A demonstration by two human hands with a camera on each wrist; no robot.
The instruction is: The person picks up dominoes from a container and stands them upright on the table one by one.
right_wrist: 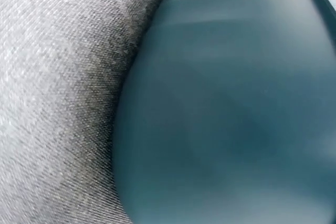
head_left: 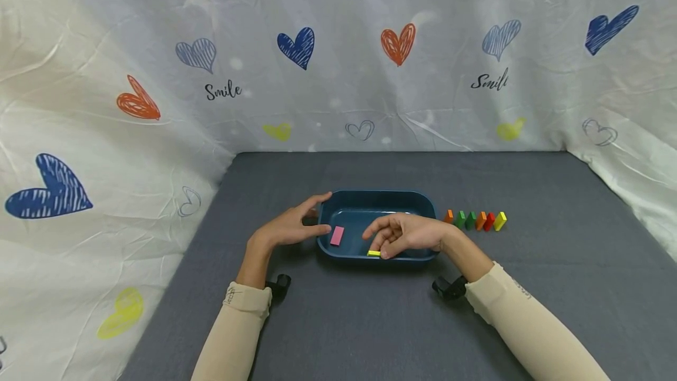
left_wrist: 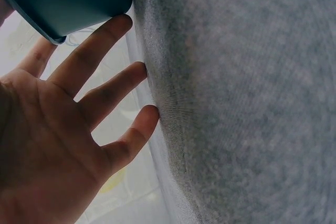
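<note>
One tray (head_left: 418,200), two blocks inside, five outside; right hand (head_left: 404,234) pinched the yellow block (head_left: 374,253), left hand (head_left: 288,227) lay relaxed beside the pink block (head_left: 337,235).

left hand (head_left: 288,227) steadying blue tray (head_left: 375,199); right hand (head_left: 407,234) pinching yellow block (head_left: 374,253)

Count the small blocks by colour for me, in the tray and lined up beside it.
Pink block, in the blue tray: 1
Yellow: 2, one block at the right hand, one ending the row
Orange: 2
Green: 2
Red: 1
Total: 8 blocks
</note>
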